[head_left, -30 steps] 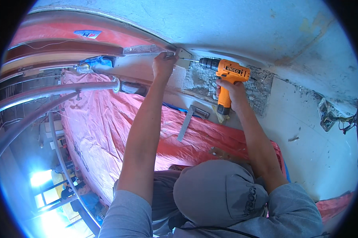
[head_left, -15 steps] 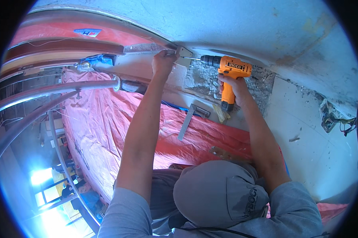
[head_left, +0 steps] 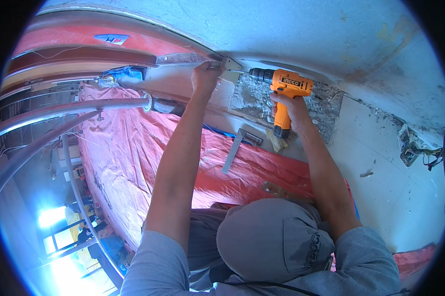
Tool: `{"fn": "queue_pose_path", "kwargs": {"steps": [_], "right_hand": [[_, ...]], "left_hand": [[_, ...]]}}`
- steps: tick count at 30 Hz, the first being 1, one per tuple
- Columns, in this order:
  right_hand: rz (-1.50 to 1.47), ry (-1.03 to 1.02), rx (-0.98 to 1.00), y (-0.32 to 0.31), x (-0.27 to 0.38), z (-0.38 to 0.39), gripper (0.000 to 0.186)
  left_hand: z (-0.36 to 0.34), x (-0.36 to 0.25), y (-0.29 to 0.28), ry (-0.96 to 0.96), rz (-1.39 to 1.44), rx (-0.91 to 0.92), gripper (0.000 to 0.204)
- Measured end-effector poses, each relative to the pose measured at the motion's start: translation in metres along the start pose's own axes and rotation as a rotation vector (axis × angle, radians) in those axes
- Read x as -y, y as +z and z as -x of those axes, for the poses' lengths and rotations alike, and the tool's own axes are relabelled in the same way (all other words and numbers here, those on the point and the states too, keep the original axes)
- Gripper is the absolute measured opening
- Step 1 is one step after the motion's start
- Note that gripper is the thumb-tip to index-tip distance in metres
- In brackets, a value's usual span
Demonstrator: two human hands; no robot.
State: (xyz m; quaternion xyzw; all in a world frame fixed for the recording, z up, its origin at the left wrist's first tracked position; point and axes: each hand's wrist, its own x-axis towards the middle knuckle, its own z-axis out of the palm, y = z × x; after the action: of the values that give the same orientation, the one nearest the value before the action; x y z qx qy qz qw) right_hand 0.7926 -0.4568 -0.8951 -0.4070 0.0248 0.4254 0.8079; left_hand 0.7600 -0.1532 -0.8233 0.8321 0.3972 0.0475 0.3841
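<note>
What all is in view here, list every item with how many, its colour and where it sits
power drill: one, orange and black, gripped at its handle, bit pointing left at the bracket
metal bracket: one, grey, on the wall by the wooden beam
wooden beam: one, reddish brown, upper left
tarp: one, red, spread below the arms
metal square: one, grey, lying on the tarp
handrail: one, silver, left
broken plaster patch: one, grey, behind the drill
left hand: one, against the bracket
right hand: one, holding the drill
</note>
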Motion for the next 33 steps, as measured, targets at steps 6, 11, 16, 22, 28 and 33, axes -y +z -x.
{"fn": "queue_pose_path", "kwargs": {"steps": [6, 11, 16, 22, 28, 33], "right_hand": [[-0.011, 0.018, -0.039, 0.007, 0.001, 0.0, 0.026], [-0.033, 0.03, -0.009, 0.006, 0.001, 0.001, 0.024], [-0.048, 0.03, 0.0, 0.007, 0.0, 0.003, 0.024], [-0.06, 0.039, -0.026, 0.003, -0.005, 0.0, 0.024], [-0.051, 0.022, -0.037, 0.01, -0.004, -0.003, 0.022], [-0.021, 0.047, -0.053, 0.003, -0.003, -0.004, 0.022]], "left_hand": [[-0.002, 0.006, 0.001, -0.005, 0.024, -0.008, 0.035], [0.004, -0.002, 0.004, 0.019, -0.069, -0.015, 0.038], [0.015, -0.016, 0.004, 0.187, -0.263, -0.147, 0.032], [0.028, -0.023, 0.018, 0.239, -0.184, -0.255, 0.031], [0.01, -0.005, 0.017, 0.24, -0.143, -0.31, 0.026], [0.012, -0.012, 0.024, 0.218, -0.193, -0.294, 0.025]]}}
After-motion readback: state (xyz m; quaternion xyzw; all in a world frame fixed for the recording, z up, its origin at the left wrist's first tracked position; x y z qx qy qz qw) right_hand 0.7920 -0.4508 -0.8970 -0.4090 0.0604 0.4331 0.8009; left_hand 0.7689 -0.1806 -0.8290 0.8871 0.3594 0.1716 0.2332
